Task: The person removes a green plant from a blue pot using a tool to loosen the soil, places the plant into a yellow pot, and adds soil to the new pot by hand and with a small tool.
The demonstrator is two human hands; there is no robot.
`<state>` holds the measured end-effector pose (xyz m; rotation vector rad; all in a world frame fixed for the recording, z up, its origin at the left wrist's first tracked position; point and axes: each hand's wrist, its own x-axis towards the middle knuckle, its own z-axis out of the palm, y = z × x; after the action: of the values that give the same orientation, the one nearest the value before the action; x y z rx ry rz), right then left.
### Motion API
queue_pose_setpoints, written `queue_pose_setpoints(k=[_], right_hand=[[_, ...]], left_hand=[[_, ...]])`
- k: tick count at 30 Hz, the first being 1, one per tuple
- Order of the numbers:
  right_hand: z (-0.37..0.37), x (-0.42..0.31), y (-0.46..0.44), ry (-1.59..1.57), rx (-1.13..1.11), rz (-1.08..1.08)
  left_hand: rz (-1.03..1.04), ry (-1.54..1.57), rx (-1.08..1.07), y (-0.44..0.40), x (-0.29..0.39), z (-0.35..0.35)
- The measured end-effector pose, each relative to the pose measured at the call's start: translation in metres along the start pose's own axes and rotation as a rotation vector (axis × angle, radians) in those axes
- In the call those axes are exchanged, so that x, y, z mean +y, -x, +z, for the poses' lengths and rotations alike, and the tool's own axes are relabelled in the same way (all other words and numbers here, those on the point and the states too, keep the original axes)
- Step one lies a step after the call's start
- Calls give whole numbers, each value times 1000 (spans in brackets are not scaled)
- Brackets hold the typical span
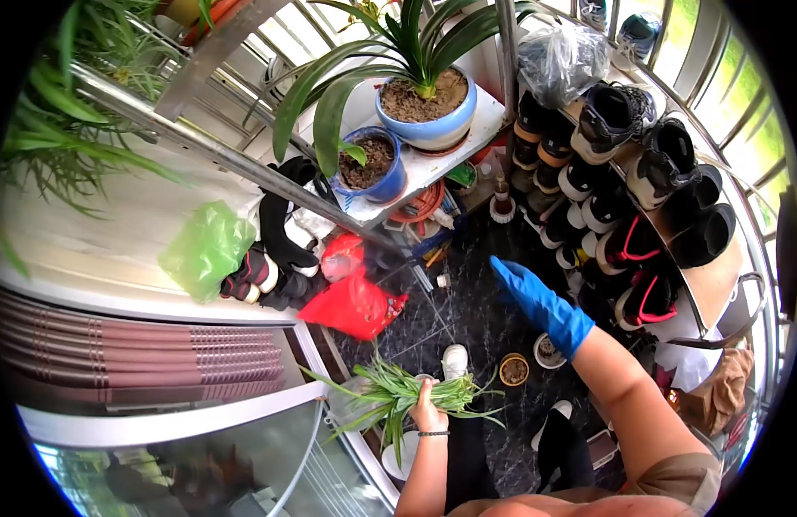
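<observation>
My left hand, bare with a dark bead bracelet at the wrist, is closed around a bunch of spider plant leaves. The long green leaves stick out on both sides of the fist, over my lap. My right hand wears a blue rubber glove and reaches forward over the dark floor. Its fingers are stretched out, seen mostly from the side, and nothing shows in them. Below that wrist stand a white pot and a small yellow-brown pot with soil.
A shoe rack full of shoes lines the right side. Ahead, a metal stand bears a light-blue pot and a darker blue pot. Red plastic bag and green bag lie left. A glass sliding door is at lower left.
</observation>
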<state>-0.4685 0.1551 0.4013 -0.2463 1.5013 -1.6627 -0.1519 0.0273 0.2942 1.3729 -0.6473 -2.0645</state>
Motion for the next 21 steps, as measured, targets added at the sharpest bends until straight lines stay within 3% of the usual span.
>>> queue_pose_setpoints(k=[5, 7, 10, 12, 16, 19, 21], right_hand=[[67, -94, -113, -80, -43, -20], [77, -91, -172, -45, 73, -124], [103, -113, -226, 105, 496, -144], [97, -119, -261, 668, 585, -797], [102, -150, -295, 972, 407, -702], [111, -152, -332, 965, 277, -955], [117, -148, -348, 1016, 225, -995]], left_hand=[[-139, -80, -22, -75, 27, 49], [-118, -109, -55, -103, 49, 72], [-100, -142, -104, -137, 82, 98], [-110, -124, -149, -157, 96, 97], [-113, -93, -122, -163, 116, 98], [-126, -91, -112, -161, 120, 90], [-125, -106, -69, -149, 129, 95]])
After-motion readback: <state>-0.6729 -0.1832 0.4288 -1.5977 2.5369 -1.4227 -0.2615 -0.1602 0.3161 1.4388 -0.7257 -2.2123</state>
